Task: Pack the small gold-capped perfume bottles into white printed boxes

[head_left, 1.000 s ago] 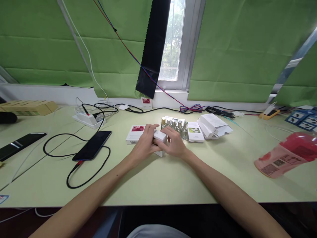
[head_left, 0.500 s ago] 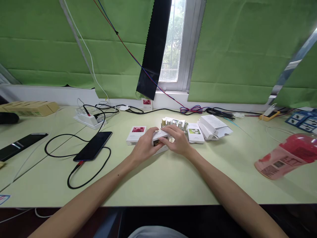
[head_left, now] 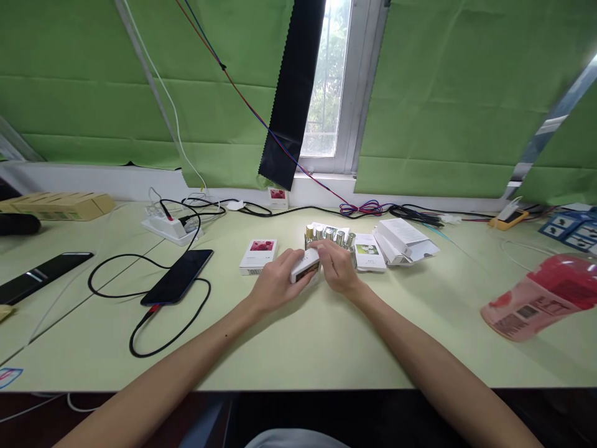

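Note:
A small white box (head_left: 304, 266) with a dark picture on its side is gripped in my left hand (head_left: 276, 281), held at a tilt above the table. The fingers of my right hand (head_left: 340, 269) are bent and pressed at the box's far right end. Just behind my right hand stand several small glass bottles (head_left: 329, 234) with gold and silver caps, partly hidden by it. A white box with a red flower picture (head_left: 259, 256) lies left of my hands. A white box with a white flower picture (head_left: 370, 252) lies to the right.
Opened white cartons (head_left: 405, 241) lie farther right, and a pink tumbler (head_left: 536, 298) lies near the right edge. A phone (head_left: 178, 277) with a black cable is on the left, near a white power strip (head_left: 171, 228). Cables run along the back of the table (head_left: 298, 348).
The small white box has turned in my left hand, so more of it shows. My right hand has drawn back from over its top to its far right end.

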A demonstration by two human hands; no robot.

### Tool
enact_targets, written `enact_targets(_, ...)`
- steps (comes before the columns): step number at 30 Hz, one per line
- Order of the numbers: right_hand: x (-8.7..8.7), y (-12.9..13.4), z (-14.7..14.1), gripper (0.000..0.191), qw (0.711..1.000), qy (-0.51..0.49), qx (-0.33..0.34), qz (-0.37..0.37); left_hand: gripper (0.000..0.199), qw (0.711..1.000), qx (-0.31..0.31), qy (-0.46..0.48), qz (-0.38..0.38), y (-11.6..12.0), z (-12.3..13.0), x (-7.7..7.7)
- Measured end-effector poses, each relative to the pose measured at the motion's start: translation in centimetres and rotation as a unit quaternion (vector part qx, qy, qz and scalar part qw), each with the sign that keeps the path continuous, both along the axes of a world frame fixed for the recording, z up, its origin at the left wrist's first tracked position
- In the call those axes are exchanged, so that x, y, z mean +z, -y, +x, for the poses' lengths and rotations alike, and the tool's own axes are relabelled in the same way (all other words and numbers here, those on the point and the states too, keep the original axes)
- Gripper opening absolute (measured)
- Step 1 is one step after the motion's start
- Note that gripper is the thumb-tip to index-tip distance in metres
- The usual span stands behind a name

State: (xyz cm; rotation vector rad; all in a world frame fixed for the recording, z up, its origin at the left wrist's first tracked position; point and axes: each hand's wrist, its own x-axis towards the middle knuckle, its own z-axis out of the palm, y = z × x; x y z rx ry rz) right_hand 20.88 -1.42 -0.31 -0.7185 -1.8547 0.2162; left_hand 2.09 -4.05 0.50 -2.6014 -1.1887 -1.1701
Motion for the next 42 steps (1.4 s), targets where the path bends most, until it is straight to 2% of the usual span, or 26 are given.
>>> enact_targets(3, -0.3, -0.1, 0.2, 0.048, 0.999, -0.028, -0.043, -0.012, 0.028, 1.000, 0.001, -0.006, 0.031, 0.8, 0.7, -0.7)
enact_targets(7, -0.6, -0.2, 0.3, 0.053, 0.997, -0.033, -0.071, -0.012, 0.044, 1.000, -0.012, -0.029, -0.004, 1.5, 1.3, -1.6)
enact_targets(9, -0.6, -0.3, 0.3, 0.053, 0.995, -0.053, -0.082, 0.007, 0.043, 0.999, -0.024, -0.042, -0.021, 1.6, 1.4, -1.7)
enact_targets(12, -0.5, -0.4, 0.2, 0.051, 0.989, -0.090, -0.114, 0.027, 0.042, 0.998, -0.048, -0.015, -0.036, 1.4, 1.1, -1.0)
enact_targets(16, -0.3, -0.5, 0.3, 0.051, 0.980, -0.129, -0.152, 0.022, 0.045, 0.991, 0.001, 0.110, -0.072, -0.5, -0.9, 1.2)
enact_targets(20, -0.5, -0.6, 0.2, 0.051, 0.979, -0.125, -0.159, 0.014, 0.063, 0.962, 0.079, 0.224, -0.137, -3.9, -4.7, 3.0)
enact_targets(22, -0.6, -0.6, 0.1, 0.050, 0.981, -0.115, -0.153, 0.014, 0.068, 0.945, 0.108, 0.251, -0.180, -5.4, -6.6, 3.3)
enact_targets(24, -0.7, -0.6, 0.0, 0.049, 0.983, -0.106, -0.147, 0.009, 0.075, 0.910, 0.119, 0.318, -0.237, -6.5, -8.1, 3.3)
enact_targets(27, -0.7, -0.4, -0.2, 0.050, 0.985, -0.095, -0.142, -0.004, 0.081, 0.863, 0.134, 0.364, -0.323, -7.2, -9.1, 2.9)
enact_targets(31, -0.5, -0.3, -0.2, 0.049, 0.987, -0.087, -0.134, -0.015, 0.079, 0.845, 0.159, 0.338, -0.383, -7.4, -9.2, 2.7)
enact_targets(33, -0.6, -0.3, -0.3, 0.048, 0.988, -0.082, -0.132, -0.017, 0.079, 0.846, 0.171, 0.307, -0.402, -7.5, -9.4, 2.7)
enact_targets(36, -0.6, -0.3, -0.4, 0.048, 0.989, -0.076, -0.121, -0.024, 0.083, 0.862, 0.176, 0.259, -0.398, -8.0, -10.1, 2.6)
enact_targets(40, -0.7, -0.3, -0.5, 0.050, 0.992, -0.065, -0.100, -0.032, 0.092, 0.907, 0.227, 0.146, -0.324, -9.0, -11.3, 2.0)
enact_targets(42, -0.7, -0.3, -0.6, 0.052, 0.994, -0.046, -0.090, -0.036, 0.088, 0.927, 0.205, 0.105, -0.297, -9.2, -11.6, 1.7)
